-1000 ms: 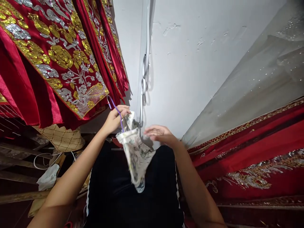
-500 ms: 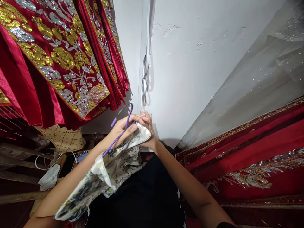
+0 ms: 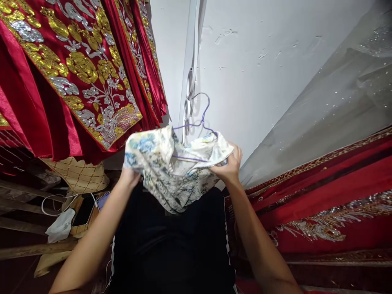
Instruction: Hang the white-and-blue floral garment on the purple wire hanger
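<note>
A floral shirt (image 3: 171, 175), white with blue and dark green print and a collar, hangs spread on a purple wire hanger (image 3: 203, 118). The hanger's hook points up and away from me, and its lower bar shows through the neck opening. My left hand (image 3: 131, 176) is at the left shoulder or sleeve, its fingers mostly hidden under the cloth. With fingers behind and thumb in front, my right hand (image 3: 231, 163) grips the shirt on the right side near the collar.
Red garments with gold and silver sequins (image 3: 101, 81) hang at left. A white wall (image 3: 232, 81) with a cable strip lies ahead. Right are a sheer sparkly covering (image 3: 306, 110) and red embroidered cloth (image 3: 321, 212). Phones (image 3: 84, 212) and a white cable sit lower left.
My hands have moved apart to opposite sides of the shirt. The shirt has turned to lie spread across in front of me, and the hanger hook now stands up near the wall.
</note>
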